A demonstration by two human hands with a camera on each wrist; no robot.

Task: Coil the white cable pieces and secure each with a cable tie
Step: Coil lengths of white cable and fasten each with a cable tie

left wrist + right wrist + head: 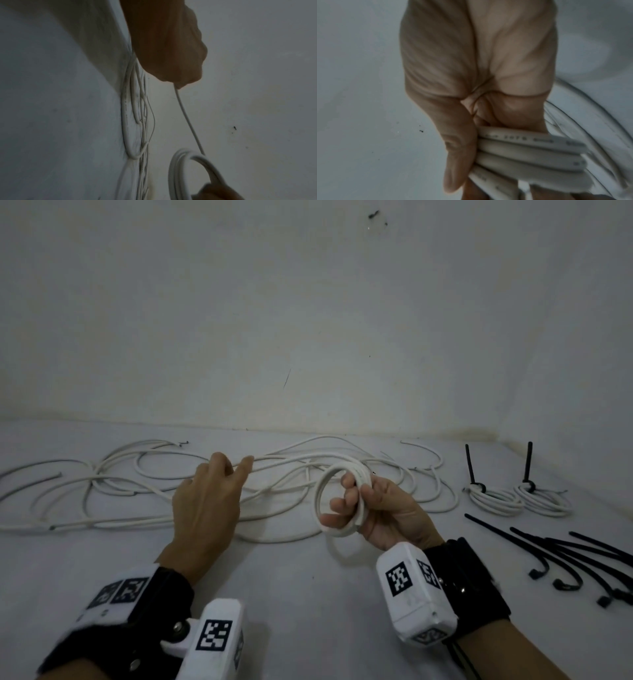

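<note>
Above the table point(308, 594), right hand point(387, 515) grips the coil point(329, 491); left hand point(209, 494) pinches its strand point(291, 457).

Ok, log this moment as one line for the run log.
step: coiling third cable | right hand: grips coil | left hand: pinches free strand | tied coils: two | spare cable ties: right

A plain, off-white wall point(308, 320) fills the upper half of the view, dimly lit and slightly stained. A small dark mark point(374, 215) sits high on it, and a thin dark scratch point(287, 379) lower down. Below, a white table point(291, 594) meets the wall along a yellowish seam.
</note>
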